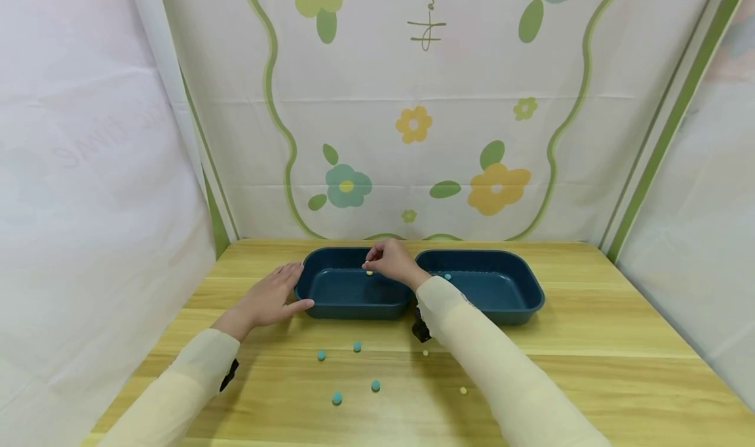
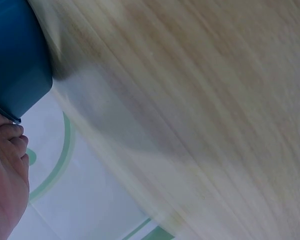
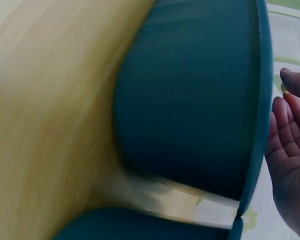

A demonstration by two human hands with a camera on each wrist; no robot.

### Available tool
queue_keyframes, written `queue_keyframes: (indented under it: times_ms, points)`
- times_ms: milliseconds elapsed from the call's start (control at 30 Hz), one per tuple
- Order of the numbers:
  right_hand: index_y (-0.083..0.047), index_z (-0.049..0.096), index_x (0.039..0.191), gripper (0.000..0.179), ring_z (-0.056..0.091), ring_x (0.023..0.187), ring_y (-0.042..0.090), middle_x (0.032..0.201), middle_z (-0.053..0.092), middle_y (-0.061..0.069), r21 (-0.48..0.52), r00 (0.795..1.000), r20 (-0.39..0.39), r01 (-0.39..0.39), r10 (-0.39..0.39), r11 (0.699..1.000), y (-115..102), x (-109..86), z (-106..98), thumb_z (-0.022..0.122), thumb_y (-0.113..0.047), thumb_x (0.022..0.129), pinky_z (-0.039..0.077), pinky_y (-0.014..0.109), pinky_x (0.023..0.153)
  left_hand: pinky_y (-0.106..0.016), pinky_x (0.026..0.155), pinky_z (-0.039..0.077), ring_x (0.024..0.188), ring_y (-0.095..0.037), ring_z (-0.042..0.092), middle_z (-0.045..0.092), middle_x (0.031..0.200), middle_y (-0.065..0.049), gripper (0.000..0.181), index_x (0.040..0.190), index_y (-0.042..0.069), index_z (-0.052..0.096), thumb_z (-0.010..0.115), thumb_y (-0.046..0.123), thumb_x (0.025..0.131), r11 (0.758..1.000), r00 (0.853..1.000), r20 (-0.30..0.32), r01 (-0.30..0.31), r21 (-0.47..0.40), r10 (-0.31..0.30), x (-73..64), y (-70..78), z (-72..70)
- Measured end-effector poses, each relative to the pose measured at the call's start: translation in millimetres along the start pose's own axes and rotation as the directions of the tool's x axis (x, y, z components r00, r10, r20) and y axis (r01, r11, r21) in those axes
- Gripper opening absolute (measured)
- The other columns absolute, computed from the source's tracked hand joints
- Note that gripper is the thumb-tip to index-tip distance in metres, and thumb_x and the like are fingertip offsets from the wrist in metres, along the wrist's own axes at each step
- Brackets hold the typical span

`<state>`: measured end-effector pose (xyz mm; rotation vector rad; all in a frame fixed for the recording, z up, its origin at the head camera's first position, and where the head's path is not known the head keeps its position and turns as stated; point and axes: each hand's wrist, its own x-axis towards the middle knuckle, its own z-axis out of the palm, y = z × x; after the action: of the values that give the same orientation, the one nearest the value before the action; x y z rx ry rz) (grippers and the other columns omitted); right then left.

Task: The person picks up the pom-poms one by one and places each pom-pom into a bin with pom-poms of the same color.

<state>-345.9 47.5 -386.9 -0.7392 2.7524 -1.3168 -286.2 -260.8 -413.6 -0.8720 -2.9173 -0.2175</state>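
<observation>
My right hand (image 1: 392, 261) reaches over the left dark blue tray (image 1: 360, 311). Between its thumb and finger it pinches a small yellow bead (image 3: 284, 89). Just under those fingertips in the head view shows a yellow bead (image 1: 369, 273); whether it lies in the tray or hangs above it I cannot tell. My left hand (image 1: 271, 296) rests on the left tray's left end, fingers fairly straight and thumb at the front rim. Inside the right dark blue tray (image 1: 513, 316) a blue bead (image 1: 447, 277) is visible, partly beside my right wrist.
Several blue beads lie on the wooden table in front of the left tray, one blue bead (image 1: 337, 398) being nearest. Two pale yellow beads, one of them a yellow bead (image 1: 463, 390), lie near my right sleeve. A flower-print cloth (image 1: 413, 172) hangs behind the trays.
</observation>
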Motion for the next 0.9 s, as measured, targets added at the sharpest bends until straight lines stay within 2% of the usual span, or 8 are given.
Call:
queue_keyframes:
  times_ms: [400,900]
  points:
    - [-0.013,0.070,0.085,0.009,0.059,0.071,0.016,0.082,0.064,-0.001,-0.008,1.000,-0.003,-0.007,0.007,1.000,0,2.3,-3,0.076,-0.020,0.087,0.051,0.029,0.064,-0.052,0.115,0.018,0.141,-0.041,0.023,0.027,0.153,-0.026,0.091,0.148,-0.010,0.026,0.046,0.061,0.095,1.000,1.000,-0.028,-0.015,0.000,0.015,-0.3,0.0,-0.3]
    - [-0.011,0.070,0.090,0.010,0.060,0.074,0.018,0.086,0.065,0.001,0.035,1.000,0.013,-0.019,0.019,0.999,-11,1.9,-16,0.074,-0.020,0.088,0.052,0.030,0.066,-0.052,0.115,0.017,0.142,-0.041,0.022,0.026,0.154,-0.026,0.092,0.149,-0.009,0.026,0.045,0.062,0.095,1.000,1.000,0.002,-0.008,0.010,0.008,0.5,0.3,-1.7]
